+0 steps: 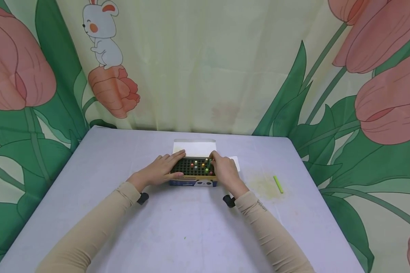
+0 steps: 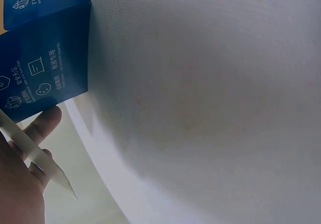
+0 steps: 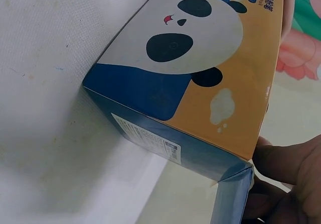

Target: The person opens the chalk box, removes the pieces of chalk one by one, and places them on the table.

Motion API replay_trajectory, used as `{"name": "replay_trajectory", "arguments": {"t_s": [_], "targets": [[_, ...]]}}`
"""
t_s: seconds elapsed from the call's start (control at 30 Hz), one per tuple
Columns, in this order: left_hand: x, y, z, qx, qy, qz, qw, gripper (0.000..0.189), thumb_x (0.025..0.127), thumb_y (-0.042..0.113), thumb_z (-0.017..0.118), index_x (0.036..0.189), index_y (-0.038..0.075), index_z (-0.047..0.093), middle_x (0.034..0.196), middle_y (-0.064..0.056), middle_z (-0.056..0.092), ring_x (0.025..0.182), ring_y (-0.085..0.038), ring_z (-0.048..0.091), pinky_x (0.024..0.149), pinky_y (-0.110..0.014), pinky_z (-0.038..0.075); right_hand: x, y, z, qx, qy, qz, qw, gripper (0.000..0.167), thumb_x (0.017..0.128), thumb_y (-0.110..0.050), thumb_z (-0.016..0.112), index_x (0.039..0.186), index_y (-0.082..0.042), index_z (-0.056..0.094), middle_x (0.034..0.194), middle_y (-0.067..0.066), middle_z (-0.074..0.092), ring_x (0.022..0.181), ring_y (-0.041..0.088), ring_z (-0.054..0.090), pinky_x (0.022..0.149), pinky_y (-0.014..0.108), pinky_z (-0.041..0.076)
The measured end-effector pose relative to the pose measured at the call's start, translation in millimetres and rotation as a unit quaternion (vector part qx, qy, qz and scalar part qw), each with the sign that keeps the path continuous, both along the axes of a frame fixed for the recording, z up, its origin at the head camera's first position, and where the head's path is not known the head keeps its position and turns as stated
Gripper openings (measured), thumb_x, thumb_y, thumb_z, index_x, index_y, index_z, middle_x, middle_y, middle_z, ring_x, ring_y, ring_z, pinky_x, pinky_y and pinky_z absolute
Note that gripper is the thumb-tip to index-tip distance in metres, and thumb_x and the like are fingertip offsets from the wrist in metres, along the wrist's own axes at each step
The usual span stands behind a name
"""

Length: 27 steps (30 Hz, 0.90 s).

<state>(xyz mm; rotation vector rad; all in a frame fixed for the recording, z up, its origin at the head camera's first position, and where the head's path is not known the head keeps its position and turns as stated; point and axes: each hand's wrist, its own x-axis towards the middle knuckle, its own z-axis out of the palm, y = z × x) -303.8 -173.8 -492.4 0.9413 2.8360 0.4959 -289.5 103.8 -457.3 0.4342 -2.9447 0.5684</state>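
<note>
Here's the panda box (image 1: pixel 182 182), nearer the desk's (image 1: pixel 191 235) far edge, lid flap (image 1: pixel 195 147) laid back that way, with wide stretches of surface running to both side edges. The left hand (image 1: pixel 160 168) lies along the box's left end, grip wide, thumb spread from straight fingers, while the right hand (image 1: pixel 225 168) bends over its far right corner beside upright coloured sticks (image 1: pixel 206 171), whether pinching one I cannot tell! A lime stick (image 1: pixel 278 184) lies toward the right edge.

Head view evenly bright; wrist views dimmer; soft shadows grey the tablecloth (image 2: pixel 225 108).
</note>
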Motion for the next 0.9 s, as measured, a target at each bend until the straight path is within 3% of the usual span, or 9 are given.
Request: {"name": "replay_trajectory", "arguments": {"t_s": [0.5,0.9], "targets": [[-2.2,-0.7,-4.8,-0.004,0.004,0.004,1.0000,0.087,0.102,0.070,0.041,0.169,0.024,0.010,0.175,0.002,0.010,0.143,-0.040,0.044,0.113,-0.064,0.033,-2.9,-2.0,0.3,-0.007,-0.022,-0.009,0.9997,0.016,0.111,-0.021,0.049,0.122,-0.012,0.058,0.061,0.002,0.060,0.048,0.018,0.051,0.049,0.029,0.037],[-1.3,-0.8,-4.6,0.001,0.006,0.001,1.0000,0.086,0.103,0.068,0.044,0.169,0.022,0.012,0.175,0.000,0.011,0.143,-0.041,0.044,0.113,-0.065,0.032,-4.9,0.0,1.1,-0.049,-0.042,-0.009,0.9979,0.018,0.112,-0.020,0.048,0.125,-0.009,0.054,0.063,0.004,0.059,0.045,0.015,0.047,0.045,0.026,0.035]]}}
